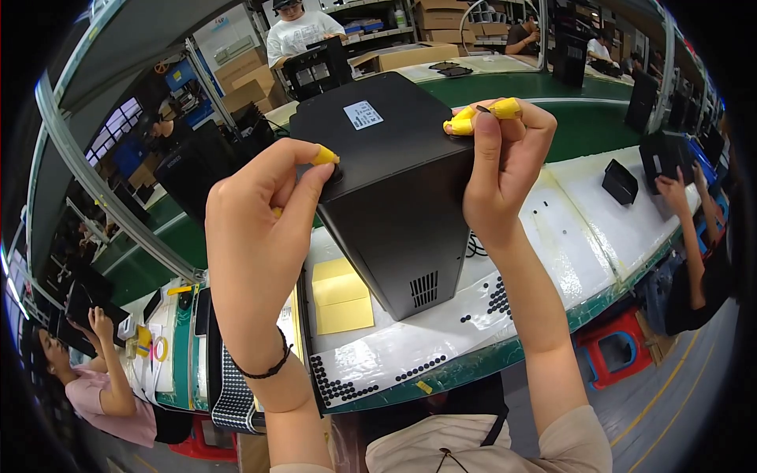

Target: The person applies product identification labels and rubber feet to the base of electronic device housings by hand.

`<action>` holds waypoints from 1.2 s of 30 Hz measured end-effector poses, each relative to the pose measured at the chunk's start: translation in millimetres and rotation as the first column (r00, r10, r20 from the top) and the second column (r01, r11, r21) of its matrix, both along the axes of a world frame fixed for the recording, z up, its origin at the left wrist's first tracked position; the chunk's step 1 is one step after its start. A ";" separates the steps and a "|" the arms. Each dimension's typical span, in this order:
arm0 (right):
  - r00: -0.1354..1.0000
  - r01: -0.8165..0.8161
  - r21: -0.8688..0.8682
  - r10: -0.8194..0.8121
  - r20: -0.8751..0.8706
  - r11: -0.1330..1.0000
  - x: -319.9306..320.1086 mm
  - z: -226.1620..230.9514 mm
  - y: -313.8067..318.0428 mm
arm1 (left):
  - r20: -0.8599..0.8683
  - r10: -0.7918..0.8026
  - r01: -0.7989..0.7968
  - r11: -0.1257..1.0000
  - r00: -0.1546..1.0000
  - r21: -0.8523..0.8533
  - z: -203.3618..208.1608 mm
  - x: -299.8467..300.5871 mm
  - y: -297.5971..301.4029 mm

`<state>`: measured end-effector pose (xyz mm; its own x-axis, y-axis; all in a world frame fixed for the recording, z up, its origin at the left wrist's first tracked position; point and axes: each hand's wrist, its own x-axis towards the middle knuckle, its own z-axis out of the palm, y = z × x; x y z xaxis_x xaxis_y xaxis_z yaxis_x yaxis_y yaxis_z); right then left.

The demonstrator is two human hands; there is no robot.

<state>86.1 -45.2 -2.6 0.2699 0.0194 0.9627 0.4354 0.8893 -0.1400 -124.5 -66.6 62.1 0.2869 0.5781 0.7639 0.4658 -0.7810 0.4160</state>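
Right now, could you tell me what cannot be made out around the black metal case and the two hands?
1. Head view: the small dark part under the left hand's thumb is mostly covered by its yellow-capped fingertip.
2. Whatever the right hand pinches at the black metal case's far corner is too small to identify.
3. The case's underside and far faces are hidden by the case itself.
4. The white label is too small to read.

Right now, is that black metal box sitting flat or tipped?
Tipped: the black box is tilted, one lower corner on the bench, left hand and right hand steadying its top.

Black case, yellow-capped fingers
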 end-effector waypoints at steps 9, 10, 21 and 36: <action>0.999 0.037 -0.005 -0.037 0.002 0.999 0.6 -0.6 -4.8 | -0.123 -0.145 0.141 0.989 0.982 -0.043 7.9 -11.3 -3.7; 0.999 0.034 -0.004 -0.034 0.001 0.999 0.2 -0.1 -4.4 | -0.131 -0.142 0.138 0.990 0.981 -0.035 6.3 -13.3 -5.7; 1.000 -0.015 -0.045 0.014 -0.021 0.999 -3.7 0.7 -5.4 | 0.072 -0.031 0.012 0.968 0.997 0.250 6.2 0.8 108.6; 1.000 -0.010 -0.033 0.010 -0.017 0.999 1.0 -2.8 -3.5 | -0.024 -0.175 0.176 0.984 0.984 0.028 20.0 9.3 162.0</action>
